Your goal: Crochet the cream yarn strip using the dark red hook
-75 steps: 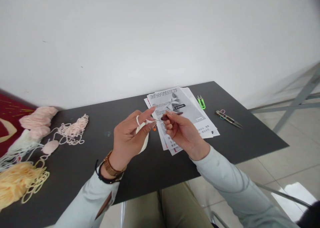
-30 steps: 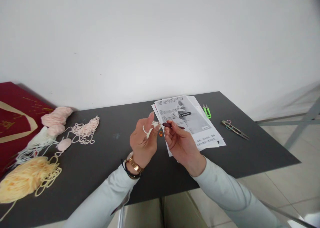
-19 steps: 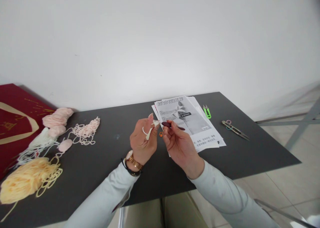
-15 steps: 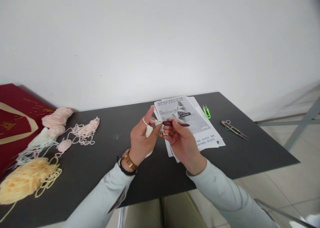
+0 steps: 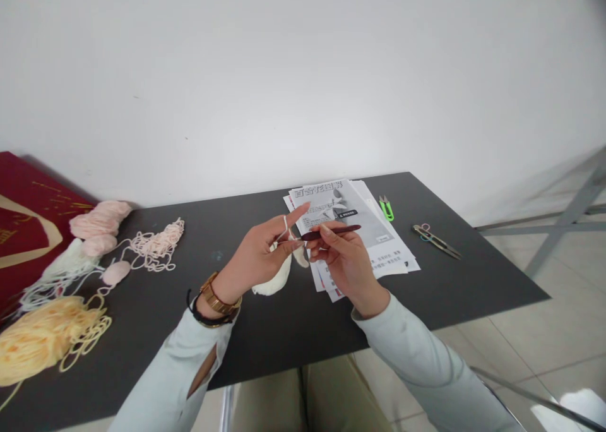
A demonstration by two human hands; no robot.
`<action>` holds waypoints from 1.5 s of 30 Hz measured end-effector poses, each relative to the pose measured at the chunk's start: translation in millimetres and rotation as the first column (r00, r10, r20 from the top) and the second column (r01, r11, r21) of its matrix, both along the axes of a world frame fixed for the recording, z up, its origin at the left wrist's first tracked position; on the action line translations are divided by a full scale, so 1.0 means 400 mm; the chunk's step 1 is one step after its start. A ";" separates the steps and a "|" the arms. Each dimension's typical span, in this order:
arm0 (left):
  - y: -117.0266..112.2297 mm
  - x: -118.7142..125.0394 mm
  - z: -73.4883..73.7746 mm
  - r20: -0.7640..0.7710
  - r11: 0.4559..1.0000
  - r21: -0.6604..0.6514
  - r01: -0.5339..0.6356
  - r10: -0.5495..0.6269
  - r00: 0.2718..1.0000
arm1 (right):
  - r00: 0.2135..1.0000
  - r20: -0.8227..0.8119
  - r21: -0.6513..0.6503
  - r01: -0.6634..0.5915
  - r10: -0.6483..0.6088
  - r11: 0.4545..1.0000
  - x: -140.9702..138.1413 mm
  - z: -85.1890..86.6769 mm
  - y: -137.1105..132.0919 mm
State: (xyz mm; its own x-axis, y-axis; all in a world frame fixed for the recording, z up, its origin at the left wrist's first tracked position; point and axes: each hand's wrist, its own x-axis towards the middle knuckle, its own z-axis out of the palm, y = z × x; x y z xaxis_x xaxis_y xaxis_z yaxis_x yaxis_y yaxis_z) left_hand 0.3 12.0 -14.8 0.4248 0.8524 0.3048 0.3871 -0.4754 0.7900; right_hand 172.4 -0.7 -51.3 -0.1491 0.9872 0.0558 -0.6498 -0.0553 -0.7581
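A crochet hook [image 5: 331,232] with a dark brown handle lies across the fingers of my right hand [image 5: 348,258], pinched between thumb and fingertips. Its metal tip reaches to the thumb of my left hand [image 5: 265,249]. White yarn [image 5: 285,225] loops around the left index finger, which points out to the right. Thumb and fingers of that hand close on a small white crochet piece [image 5: 301,255], mostly hidden behind them. Below the left hand a white ball of yarn [image 5: 274,280] rests on the black table [image 5: 269,337].
Printed sheets [image 5: 369,236] lie behind my hands. To their right are green thread snips [image 5: 386,208] and metal snips [image 5: 435,240]. At left sit pink yarn [image 5: 100,223], a loose pink tangle [image 5: 158,246], yellow yarn [image 5: 45,337] and a red bag [image 5: 28,217].
My left hand has turned flatter, its index finger now stretched to the right, and its wrist has shifted left. More of the white ball and crochet piece shows. The orange marker is no longer visible.
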 end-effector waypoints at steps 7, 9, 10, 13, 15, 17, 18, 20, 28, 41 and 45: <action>0.013 0.010 -0.028 0.330 0.990 -0.143 0.016 0.032 0.943 | 0.990 -0.141 -0.060 -0.039 0.031 0.997 0.002 -0.011 0.010; 0.018 0.021 -0.049 0.506 0.989 -0.143 -0.034 0.103 0.856 | 0.976 -0.212 -0.100 -0.071 0.048 0.992 0.000 -0.017 0.012; 0.017 0.029 -0.061 0.561 0.990 -0.125 -0.067 0.126 0.818 | 0.969 -0.241 -0.122 -0.087 0.056 0.989 -0.001 -0.020 0.013; 0.008 0.060 -0.087 0.641 0.976 -0.075 -0.203 0.204 0.740 | 0.955 -0.291 -0.167 -0.115 0.063 0.979 -0.007 -0.025 0.012; -0.004 0.078 -0.096 0.673 0.958 -0.032 -0.284 0.231 0.702 | 0.952 -0.299 -0.162 -0.114 0.061 0.980 -0.010 -0.024 0.010; -0.014 0.088 -0.100 0.679 0.944 0.012 -0.330 0.235 0.695 | 0.956 -0.289 -0.139 -0.101 0.057 0.985 -0.013 -0.021 0.006; -0.018 0.091 -0.102 0.671 0.939 0.033 -0.341 0.233 0.704 | 0.960 -0.275 -0.125 -0.089 0.052 0.988 -0.014 -0.018 0.005; -0.023 0.090 -0.104 0.640 0.936 0.064 -0.346 0.227 0.734 | 0.975 -0.221 -0.088 -0.048 0.028 0.995 -0.015 -0.012 0.003; -0.021 0.095 -0.100 0.746 0.974 -0.166 -0.154 0.226 0.627 | 0.934 0.163 0.346 0.248 -0.318 0.905 -0.002 -0.001 -0.011; -0.029 0.084 -0.032 0.861 0.841 -0.456 0.291 0.334 0.384 | 0.697 0.258 0.841 0.179 -0.669 0.511 0.006 -0.014 -0.048; -0.017 0.068 -0.029 0.842 0.852 -0.448 0.271 0.300 0.449 | 0.902 0.111 0.533 0.300 -0.417 0.791 -0.013 -0.011 -0.040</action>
State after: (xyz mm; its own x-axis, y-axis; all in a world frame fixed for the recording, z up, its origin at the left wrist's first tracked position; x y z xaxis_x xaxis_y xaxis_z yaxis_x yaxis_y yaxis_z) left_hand 27.3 5.0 -26.3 0.1622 0.9844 0.0676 -0.6280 0.0501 0.7766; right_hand 167.2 -16.7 -55.6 0.1443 0.8183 0.5564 -0.3680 0.5664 -0.7374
